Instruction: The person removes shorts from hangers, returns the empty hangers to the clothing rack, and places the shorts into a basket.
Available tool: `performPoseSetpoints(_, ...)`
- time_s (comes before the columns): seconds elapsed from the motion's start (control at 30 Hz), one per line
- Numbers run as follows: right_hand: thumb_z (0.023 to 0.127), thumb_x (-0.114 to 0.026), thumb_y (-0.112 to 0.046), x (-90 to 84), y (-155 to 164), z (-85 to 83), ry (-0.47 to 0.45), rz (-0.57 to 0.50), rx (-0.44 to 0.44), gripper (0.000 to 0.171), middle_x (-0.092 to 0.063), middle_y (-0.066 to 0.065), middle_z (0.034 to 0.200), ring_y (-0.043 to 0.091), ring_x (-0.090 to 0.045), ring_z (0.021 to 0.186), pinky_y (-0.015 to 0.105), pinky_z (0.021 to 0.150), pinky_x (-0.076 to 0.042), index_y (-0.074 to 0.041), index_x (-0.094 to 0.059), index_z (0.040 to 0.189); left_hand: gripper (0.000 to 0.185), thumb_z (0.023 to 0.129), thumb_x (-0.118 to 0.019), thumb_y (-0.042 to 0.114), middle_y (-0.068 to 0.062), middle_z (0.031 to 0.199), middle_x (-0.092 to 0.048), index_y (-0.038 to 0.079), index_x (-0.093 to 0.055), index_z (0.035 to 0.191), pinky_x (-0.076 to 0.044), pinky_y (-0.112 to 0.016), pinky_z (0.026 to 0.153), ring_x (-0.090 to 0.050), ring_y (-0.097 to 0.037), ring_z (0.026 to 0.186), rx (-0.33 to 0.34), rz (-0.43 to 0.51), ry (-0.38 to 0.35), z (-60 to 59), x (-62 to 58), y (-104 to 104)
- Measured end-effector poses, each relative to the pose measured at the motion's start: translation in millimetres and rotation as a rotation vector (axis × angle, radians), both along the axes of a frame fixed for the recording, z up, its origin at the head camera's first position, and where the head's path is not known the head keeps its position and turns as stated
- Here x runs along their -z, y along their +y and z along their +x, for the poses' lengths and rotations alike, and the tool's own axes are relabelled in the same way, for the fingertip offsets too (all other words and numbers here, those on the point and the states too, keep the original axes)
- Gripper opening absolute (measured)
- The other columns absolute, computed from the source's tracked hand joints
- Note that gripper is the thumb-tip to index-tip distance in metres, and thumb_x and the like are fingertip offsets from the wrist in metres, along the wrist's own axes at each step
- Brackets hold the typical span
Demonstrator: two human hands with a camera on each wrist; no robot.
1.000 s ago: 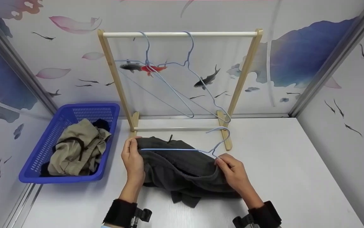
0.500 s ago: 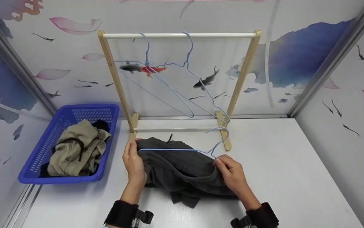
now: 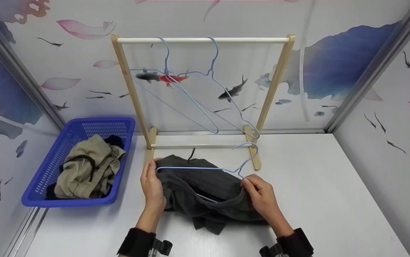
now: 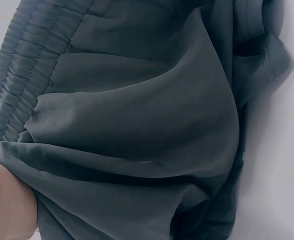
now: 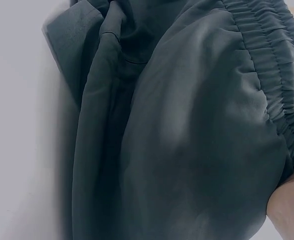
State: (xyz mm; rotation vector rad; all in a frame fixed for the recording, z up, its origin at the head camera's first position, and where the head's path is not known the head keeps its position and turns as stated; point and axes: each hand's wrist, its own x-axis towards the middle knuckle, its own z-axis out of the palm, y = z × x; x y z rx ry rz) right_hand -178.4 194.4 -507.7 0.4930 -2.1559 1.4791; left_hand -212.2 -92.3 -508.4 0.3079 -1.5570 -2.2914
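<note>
A dark grey garment (image 3: 205,194) with an elastic waistband lies bunched on the white table (image 3: 333,200). A light blue wire hanger (image 3: 205,168) lies across it, partly inside the waistband. My left hand (image 3: 152,182) grips the garment's left edge at the hanger's end. At the hanger's neck my right hand (image 3: 258,192) pinches the waistband. Both wrist views are filled by the grey fabric (image 4: 137,120), its gathered waistband (image 5: 266,65) showing, with only slivers of each hand in view.
A wooden drying rack (image 3: 203,39) stands behind the garment with two blue wire hangers (image 3: 190,96) on its rail. A blue basket (image 3: 58,160) at the left holds khaki and dark clothes (image 3: 87,167). Walls enclose the table on three sides.
The waistband has slid a little toward me, so a lower wire of the hanger now shows inside the opening. Both hands stay nearly where they were.
</note>
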Motion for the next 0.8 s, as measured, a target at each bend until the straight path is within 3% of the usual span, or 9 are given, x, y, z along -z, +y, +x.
performPoseSetpoints(0.17, 0.097, -0.06, 0.011, 5.0, 2.6, -3.6, -0.069, -0.011, 0.053, 0.02, -0.066, 0.013, 0.077, 0.007, -0.057, 0.076, 0.014, 0.072, -0.043, 0.002, -0.067, 0.08, 0.045, 0.114, -0.033, 0.027, -0.006, 0.117, -0.063, -0.004, -0.064, 0.122, -0.047, -0.025, 0.093, -0.057, -0.016, 0.11, -0.004, -0.031, -0.019, 1.2, 2.6, 1.5)
performPoseSetpoints(0.4, 0.095, -0.061, 0.013, -9.2, 1.1, 0.7, -0.06, -0.002, 0.05, 0.019, -0.065, 0.016, 0.077, 0.007, -0.056, 0.075, 0.013, 0.071, -0.043, 0.004, -0.067, 0.079, 0.043, 0.114, -0.036, 0.025, -0.009, 0.117, -0.063, -0.006, -0.065, 0.119, -0.046, -0.024, 0.093, -0.055, -0.018, 0.112, -0.013, -0.114, -0.017, 0.4, 6.6, 1.0)
performPoseSetpoints(0.67, 0.094, -0.063, 0.013, 17.9, 7.7, -12.8, -0.017, 0.023, 0.048, 0.022, -0.065, 0.011, 0.075, 0.01, -0.056, 0.074, 0.014, 0.07, -0.042, -0.001, -0.068, 0.078, 0.031, 0.111, -0.044, 0.017, -0.019, 0.124, -0.063, -0.006, -0.062, 0.121, -0.04, -0.032, 0.101, -0.054, -0.025, 0.12, -0.018, -0.376, -0.067, -1.3, 9.2, -4.8)
performPoseSetpoints(0.8, 0.094, -0.064, 0.01, 26.0, 11.2, -17.0, -0.002, 0.036, 0.038, 0.023, -0.066, 0.006, 0.076, 0.007, -0.056, 0.074, 0.015, 0.07, -0.043, -0.007, -0.069, 0.079, 0.024, 0.108, -0.048, 0.012, -0.018, 0.118, -0.065, -0.003, -0.063, 0.119, -0.043, -0.036, 0.096, -0.058, -0.027, 0.113, -0.013, -0.549, -0.063, -2.4, 9.0, -9.9)
